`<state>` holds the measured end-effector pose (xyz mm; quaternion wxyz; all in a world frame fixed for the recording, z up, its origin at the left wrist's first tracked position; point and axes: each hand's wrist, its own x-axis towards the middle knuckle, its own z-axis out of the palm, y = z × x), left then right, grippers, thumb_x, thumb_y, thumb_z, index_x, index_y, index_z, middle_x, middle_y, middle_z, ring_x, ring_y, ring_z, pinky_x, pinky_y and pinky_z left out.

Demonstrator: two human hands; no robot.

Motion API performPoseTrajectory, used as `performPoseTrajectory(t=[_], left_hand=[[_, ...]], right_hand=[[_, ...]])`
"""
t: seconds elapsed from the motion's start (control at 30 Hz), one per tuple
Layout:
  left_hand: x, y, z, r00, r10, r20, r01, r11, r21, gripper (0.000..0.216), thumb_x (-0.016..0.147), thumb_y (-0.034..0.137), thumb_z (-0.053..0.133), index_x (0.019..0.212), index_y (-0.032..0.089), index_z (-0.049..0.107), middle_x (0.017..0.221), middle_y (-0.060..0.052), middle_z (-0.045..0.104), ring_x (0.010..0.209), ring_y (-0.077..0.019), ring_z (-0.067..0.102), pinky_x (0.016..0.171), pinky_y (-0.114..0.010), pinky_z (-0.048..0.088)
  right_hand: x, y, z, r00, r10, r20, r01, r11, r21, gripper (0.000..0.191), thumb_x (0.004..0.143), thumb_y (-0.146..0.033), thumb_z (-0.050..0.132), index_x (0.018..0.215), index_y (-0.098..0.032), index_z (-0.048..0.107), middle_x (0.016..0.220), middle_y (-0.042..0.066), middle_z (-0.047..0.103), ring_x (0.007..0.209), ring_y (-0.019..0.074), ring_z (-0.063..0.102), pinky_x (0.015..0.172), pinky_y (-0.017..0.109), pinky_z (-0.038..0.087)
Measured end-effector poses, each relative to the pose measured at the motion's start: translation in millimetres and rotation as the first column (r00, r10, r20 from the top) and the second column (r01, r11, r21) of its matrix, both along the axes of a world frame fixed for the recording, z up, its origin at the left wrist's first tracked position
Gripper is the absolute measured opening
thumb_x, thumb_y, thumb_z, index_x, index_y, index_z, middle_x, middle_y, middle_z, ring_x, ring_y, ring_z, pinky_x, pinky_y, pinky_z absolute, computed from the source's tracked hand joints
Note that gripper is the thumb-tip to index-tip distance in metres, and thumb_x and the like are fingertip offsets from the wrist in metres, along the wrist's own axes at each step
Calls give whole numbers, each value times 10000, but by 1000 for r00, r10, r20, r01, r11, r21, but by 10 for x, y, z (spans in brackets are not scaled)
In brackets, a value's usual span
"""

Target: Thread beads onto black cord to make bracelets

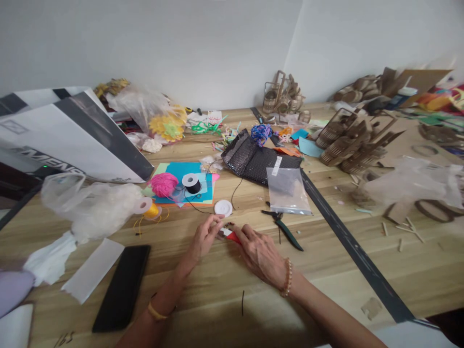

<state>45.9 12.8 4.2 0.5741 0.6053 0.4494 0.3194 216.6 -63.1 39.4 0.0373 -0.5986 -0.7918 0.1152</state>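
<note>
Both my hands meet near the middle of the wooden table. My left hand has its fingers pinched together on a small red and white piece. My right hand lies over the same piece, fingers curled down on its other end. A white round lid sits just beyond the fingertips. Green-handled pliers lie to the right of my right hand. A black thread runs from a spool toward the hands.
A black phone and white paper strip lie front left. Pink yarn, coloured paper sheets, a clear zip bag, a black mesh pouch and wooden models crowd the back. A dark seam strip crosses the table.
</note>
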Motion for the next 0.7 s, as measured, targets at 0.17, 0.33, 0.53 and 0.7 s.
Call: performPoseTrajectory(t=[0.17, 0.33, 0.53, 0.7], left_hand=[[-8, 0, -21, 1000, -11, -7, 11, 1000, -4, 334, 812, 512, 543, 822, 178, 525, 1224, -112, 598, 689, -153, 649, 623, -312, 575], [-6, -5, -27, 1000, -21, -8, 21, 1000, 1, 338, 819, 513, 531, 829, 175, 525, 1188, -121, 610, 703, -161, 654, 643, -323, 573], [-1, -4, -50, 1000, -20, 8, 20, 1000, 6, 337, 820, 507, 530, 828, 170, 528, 1141, -119, 630, 684, -154, 645, 631, -313, 562], [0, -2, -83, 999, -37, -9, 37, 999, 23, 322, 835, 495, 518, 872, 176, 539, 1078, -99, 653, 693, -164, 652, 658, -316, 551]], right_hand=[[4, 1, -1, 1000, -9, 18, 9, 1000, -5, 394, 912, -158, 427, 1304, -196, 409, 1044, 100, 581, 847, 186, 617, 572, 240, 375], [7, -3, 33, 1000, -18, 21, 18, 1000, -12, 429, 870, -129, 456, 1293, -191, 420, 1049, 101, 575, 875, 199, 606, 571, 247, 379], [24, -9, 76, 999, -47, 20, 48, 998, -30, 428, 877, -133, 458, 1299, -196, 420, 1059, 97, 577, 848, 180, 602, 560, 236, 359], [54, -15, 61, 998, -55, 16, 55, 998, -30, 474, 872, -125, 472, 1332, -210, 396, 1077, 90, 573, 856, 179, 603, 578, 238, 361]])
